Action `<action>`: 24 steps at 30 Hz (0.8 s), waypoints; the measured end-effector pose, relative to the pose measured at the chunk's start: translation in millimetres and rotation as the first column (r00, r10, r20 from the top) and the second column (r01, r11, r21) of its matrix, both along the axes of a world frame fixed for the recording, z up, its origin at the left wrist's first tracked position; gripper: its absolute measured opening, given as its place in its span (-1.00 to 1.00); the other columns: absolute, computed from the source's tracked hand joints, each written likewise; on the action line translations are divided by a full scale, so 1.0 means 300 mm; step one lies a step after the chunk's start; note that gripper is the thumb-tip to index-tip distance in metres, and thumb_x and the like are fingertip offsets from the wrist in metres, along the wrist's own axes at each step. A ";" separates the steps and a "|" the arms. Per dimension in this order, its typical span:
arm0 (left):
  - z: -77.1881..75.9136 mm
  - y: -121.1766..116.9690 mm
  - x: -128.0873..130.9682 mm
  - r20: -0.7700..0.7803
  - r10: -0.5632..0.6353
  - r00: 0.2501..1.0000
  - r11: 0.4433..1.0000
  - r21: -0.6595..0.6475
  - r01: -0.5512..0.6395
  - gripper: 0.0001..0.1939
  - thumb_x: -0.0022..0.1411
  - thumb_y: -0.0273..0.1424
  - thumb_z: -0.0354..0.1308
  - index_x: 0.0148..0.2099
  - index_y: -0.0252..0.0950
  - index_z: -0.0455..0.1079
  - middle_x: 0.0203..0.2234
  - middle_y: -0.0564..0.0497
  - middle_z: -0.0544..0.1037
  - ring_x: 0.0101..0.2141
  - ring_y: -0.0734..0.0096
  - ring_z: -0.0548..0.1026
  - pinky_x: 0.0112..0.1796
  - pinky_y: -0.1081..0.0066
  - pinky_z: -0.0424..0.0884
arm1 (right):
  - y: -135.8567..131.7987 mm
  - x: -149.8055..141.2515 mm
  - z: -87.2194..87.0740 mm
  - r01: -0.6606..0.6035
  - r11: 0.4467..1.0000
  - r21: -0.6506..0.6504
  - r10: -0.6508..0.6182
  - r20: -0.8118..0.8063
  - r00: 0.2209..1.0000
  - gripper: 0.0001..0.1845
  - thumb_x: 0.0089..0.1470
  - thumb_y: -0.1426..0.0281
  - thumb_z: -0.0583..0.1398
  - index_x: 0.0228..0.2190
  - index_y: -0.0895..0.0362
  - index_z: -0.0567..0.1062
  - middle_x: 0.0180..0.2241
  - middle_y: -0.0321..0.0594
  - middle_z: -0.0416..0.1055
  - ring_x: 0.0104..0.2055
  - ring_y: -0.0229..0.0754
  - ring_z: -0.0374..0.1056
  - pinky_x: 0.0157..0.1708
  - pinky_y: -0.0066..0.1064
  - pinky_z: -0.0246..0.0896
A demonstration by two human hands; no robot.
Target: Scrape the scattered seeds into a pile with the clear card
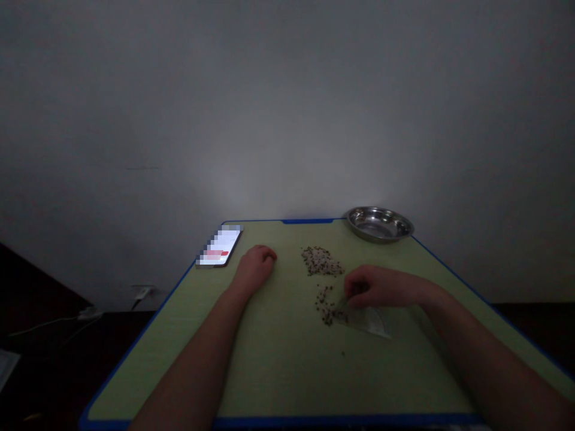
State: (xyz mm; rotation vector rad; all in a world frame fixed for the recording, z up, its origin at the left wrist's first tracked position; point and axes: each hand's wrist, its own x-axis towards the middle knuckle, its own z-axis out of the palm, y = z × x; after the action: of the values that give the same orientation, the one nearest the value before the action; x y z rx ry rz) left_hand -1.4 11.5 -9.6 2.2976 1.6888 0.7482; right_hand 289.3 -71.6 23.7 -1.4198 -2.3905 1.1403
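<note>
Pale grains mixed with dark, bean-like bits form a main pile (321, 261) on the table. Nearer to me, a smaller scatter of dark and pale bits (327, 308) lies beside my right hand (371, 287). Its fingers are pinched together at the edge of a clear, flat plastic piece (371, 322), which slants down to the tabletop and has faint markings; its exact kind is hard to make out in the dim light. My left hand (256, 266) rests on the table left of the pile, fingers loosely curled, with nothing visible in them.
A light green table (269, 371) with a blue rim stands against a grey wall. At its far right corner sits a shiny metal bowl (380, 224). A lit phone (220, 246) lies at the far left. One stray dark bit (343, 354) is near the front.
</note>
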 end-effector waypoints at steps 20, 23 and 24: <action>0.003 -0.003 0.002 -0.001 0.006 1.000 1.000 -0.006 -0.006 -0.72 0.11 -0.49 -0.06 -0.28 -0.30 0.50 -0.20 -0.10 0.53 -0.11 0.25 0.44 0.02 0.28 0.30 | -0.001 -0.003 -0.001 -0.036 0.999 -0.005 0.036 0.002 0.999 -0.84 -0.01 0.34 0.23 -0.40 0.19 0.50 -0.49 -0.33 0.37 -0.45 -0.30 0.22 -0.49 -0.48 0.06; 0.002 -0.002 0.002 -0.001 0.008 1.000 1.000 -0.007 -0.008 -0.72 0.11 -0.49 -0.05 -0.28 -0.31 0.50 -0.20 -0.11 0.53 -0.10 0.25 0.44 0.02 0.28 0.30 | -0.004 -0.006 0.001 -0.040 0.999 -0.001 0.040 0.000 0.999 -0.83 -0.01 0.32 0.23 -0.41 0.19 0.50 -0.49 -0.33 0.36 -0.46 -0.30 0.21 -0.49 -0.48 0.06; 0.001 -0.001 0.001 -0.002 0.006 1.000 1.000 -0.008 -0.006 -0.72 0.11 -0.49 -0.05 -0.28 -0.31 0.50 -0.21 -0.11 0.53 -0.10 0.25 0.44 0.02 0.28 0.30 | -0.005 -0.008 0.002 -0.042 0.999 0.001 0.042 0.002 0.999 -0.83 -0.01 0.32 0.23 -0.41 0.19 0.50 -0.49 -0.33 0.36 -0.46 -0.30 0.21 -0.49 -0.48 0.06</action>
State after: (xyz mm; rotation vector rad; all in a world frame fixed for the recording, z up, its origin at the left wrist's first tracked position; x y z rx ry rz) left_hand -1.0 11.3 -9.3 2.2895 1.6971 0.7398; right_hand 286.9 -73.2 24.4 -1.3770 -2.4331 1.1470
